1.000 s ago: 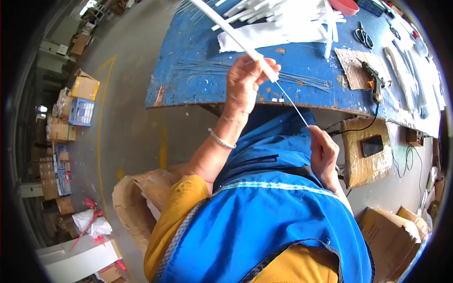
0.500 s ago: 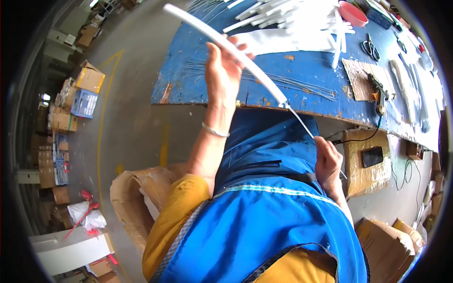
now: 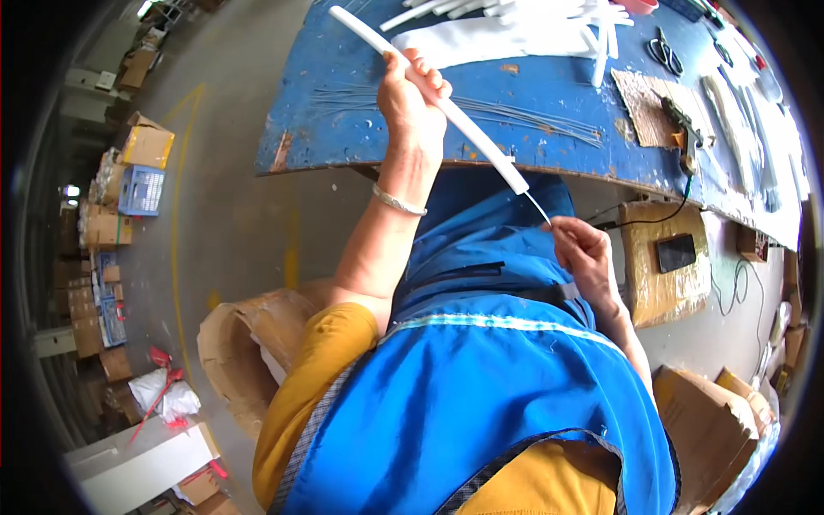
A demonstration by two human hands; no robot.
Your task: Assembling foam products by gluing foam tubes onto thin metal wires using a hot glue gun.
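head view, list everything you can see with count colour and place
white tube: one, white, held up over the table edge
thin wire: one, pale, runs from the tube's lower end to the right hand
table: one, worn blue, top of the view
loose wires: a bundle, grey, lying on the table
white tubes and sheet: several, white, far side of the table
scissors: one pair, dark, table upper right
cardboard piece: one, brown, on the table at right
cardboard boxes: several, brown, floor at left
blue crate: one, floor at left
apron: one, blue, worn
bracelet: one, silver, left wrist
left hand: grip on the tube
right hand: pinches the wire
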